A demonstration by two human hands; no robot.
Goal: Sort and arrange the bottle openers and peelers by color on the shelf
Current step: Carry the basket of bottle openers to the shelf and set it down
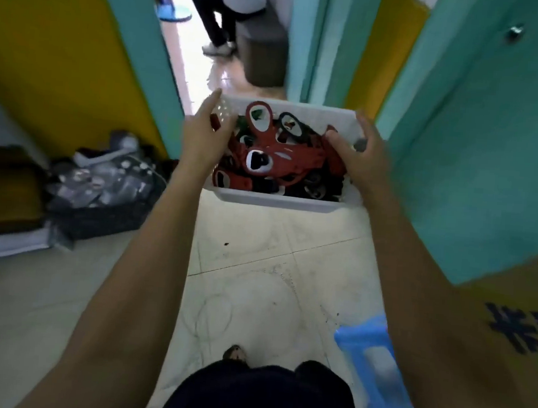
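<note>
White plastic bin (274, 201) held in the air over the pale tiled floor (256, 267), in front of a teal door frame (138, 48). Grips its left end with the left hand (204, 134): thumb inside over the rim, fingers laid along the outer wall, the wall pinched between them. Clamps the right end with the right hand (358, 153), thumb inside, fingers wrapped round the outside of the rim. Inside the bin, heaped in one mixed pile: red bottle openers and peelers (284, 153) on top and toward the left, black ones (294, 125) underneath and along the far and right sides, all tangled and touching. Cannot tell opener from peeler piece by piece through the blur. On the floor well to the left, a black basket (105, 216) full of packaged goods. At lower right, just beside the right forearm, a blue stool (374, 366). Beyond the doorway, a seated person's dark trouser leg (212, 12) and white shoe, next to a grey-brown padded cube (263, 55). Yellow wall (47, 57) at left; dark painted characters (518, 329) on the yellow at right
</note>
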